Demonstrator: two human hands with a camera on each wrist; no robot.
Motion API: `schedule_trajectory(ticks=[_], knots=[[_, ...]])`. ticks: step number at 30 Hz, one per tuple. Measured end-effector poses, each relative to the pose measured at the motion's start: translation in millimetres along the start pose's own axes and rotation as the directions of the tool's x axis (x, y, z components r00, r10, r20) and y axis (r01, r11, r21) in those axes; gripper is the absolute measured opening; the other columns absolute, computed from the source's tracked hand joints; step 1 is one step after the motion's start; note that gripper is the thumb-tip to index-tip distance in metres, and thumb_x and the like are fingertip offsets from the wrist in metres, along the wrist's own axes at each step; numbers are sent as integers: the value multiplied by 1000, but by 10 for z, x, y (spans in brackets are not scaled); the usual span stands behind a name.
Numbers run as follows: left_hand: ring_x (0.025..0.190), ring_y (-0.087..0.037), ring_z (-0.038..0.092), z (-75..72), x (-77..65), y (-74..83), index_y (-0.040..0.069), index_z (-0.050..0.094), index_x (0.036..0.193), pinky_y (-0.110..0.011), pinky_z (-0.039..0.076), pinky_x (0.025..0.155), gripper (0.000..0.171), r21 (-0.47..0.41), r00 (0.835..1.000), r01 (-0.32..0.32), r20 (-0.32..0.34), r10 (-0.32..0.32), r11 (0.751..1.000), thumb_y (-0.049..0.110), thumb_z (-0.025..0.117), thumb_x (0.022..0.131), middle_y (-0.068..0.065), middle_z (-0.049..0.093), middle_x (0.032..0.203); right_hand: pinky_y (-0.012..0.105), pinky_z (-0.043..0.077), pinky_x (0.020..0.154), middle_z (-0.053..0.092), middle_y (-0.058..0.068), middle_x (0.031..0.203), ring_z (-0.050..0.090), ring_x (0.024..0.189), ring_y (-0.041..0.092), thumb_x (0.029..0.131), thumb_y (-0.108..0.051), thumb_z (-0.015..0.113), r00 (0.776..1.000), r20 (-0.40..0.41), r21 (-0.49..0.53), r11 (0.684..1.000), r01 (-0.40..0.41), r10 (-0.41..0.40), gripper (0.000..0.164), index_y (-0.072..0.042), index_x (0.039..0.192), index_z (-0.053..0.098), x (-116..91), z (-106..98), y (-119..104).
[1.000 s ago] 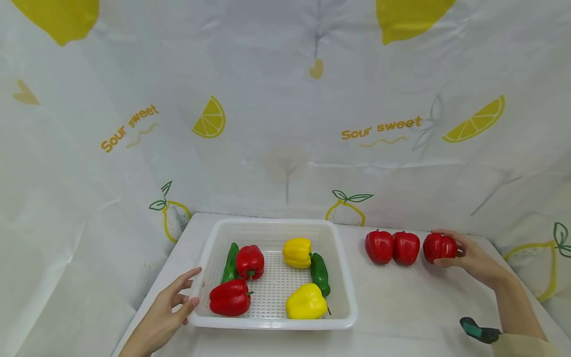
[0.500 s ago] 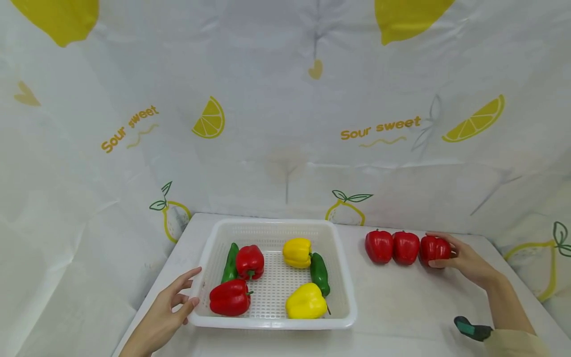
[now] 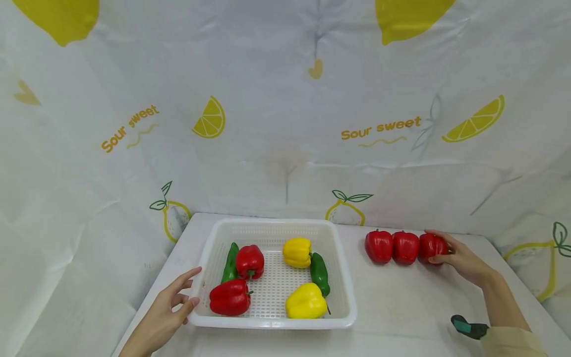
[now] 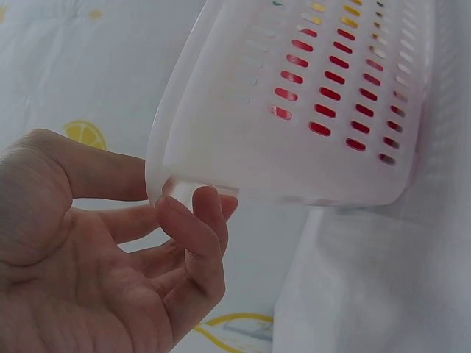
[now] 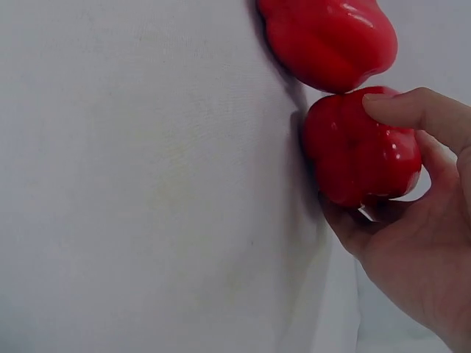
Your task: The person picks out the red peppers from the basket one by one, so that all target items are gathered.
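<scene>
My right hand holds a glossy red bell pepper on the table's right side, thumb on one side and fingers on the other. Two more red bell peppers stand in a row to its left, the middle pepper right against the held one and the left pepper beyond. On the left, my left hand grips the rim of a white plastic basket, with fingers curled at its edge in the left wrist view.
Inside the basket lie red bell peppers, yellow bell peppers and long green peppers. A patterned lemon cloth hangs behind the white table. A dark strap end with green sits by the right sleeve.
My right hand has slid the red bell pepper left, closing the gap to the middle one. My left hand and the basket have stayed put.
</scene>
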State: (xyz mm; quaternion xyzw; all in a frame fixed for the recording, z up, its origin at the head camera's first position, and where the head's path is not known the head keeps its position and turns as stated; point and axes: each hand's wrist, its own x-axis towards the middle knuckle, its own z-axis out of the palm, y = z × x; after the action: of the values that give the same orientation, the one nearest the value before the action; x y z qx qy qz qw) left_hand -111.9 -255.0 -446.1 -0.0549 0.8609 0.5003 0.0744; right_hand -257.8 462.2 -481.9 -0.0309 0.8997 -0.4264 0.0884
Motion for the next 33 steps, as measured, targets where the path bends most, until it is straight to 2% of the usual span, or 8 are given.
schedule_trajectory(ticks=[9, 18, 28, 33], knots=[[91, -18, 68, 2, -18, -8, 20, 40, 166, -26, 63, 71, 77, 8, 1000, 0, -3, 0, 1000, 24, 79, 99, -27, 55, 152, 73, 57, 100, 16, 43, 168, 19, 146, 69, 100, -16, 74, 1000, 11, -14, 1000, -7, 7, 96, -2, 171, 12, 6, 10, -25], [91, -19, 67, 9, -9, 2, 19, 41, 166, -27, 63, 71, 78, 1, 1000, 8, -3, -8, 1000, 24, 80, 99, -27, 55, 152, 71, 59, 97, 17, 42, 168, 20, 146, 69, 97, -23, 77, 1000, 17, -10, 1000, -3, 3, 100, -3, 171, 12, -25, 21, -37], [91, -19, 67, 19, -2, -3, 19, 41, 166, -27, 64, 71, 79, 8, 1000, 15, -4, -15, 1000, 26, 80, 99, -27, 56, 151, 72, 58, 96, 17, 44, 165, 23, 143, 69, 103, -29, 70, 999, 30, -63, 998, -18, 20, 96, -3, 171, 8, -57, -65, -70], [92, -19, 67, 16, 8, 0, 20, 40, 166, -27, 64, 72, 79, 3, 1000, 16, -4, -16, 1000, 27, 80, 99, -27, 56, 152, 78, 53, 99, 14, 45, 167, 22, 144, 71, 107, -31, 66, 999, 34, -62, 998, -14, 17, 92, -10, 174, 6, -88, -137, -122]])
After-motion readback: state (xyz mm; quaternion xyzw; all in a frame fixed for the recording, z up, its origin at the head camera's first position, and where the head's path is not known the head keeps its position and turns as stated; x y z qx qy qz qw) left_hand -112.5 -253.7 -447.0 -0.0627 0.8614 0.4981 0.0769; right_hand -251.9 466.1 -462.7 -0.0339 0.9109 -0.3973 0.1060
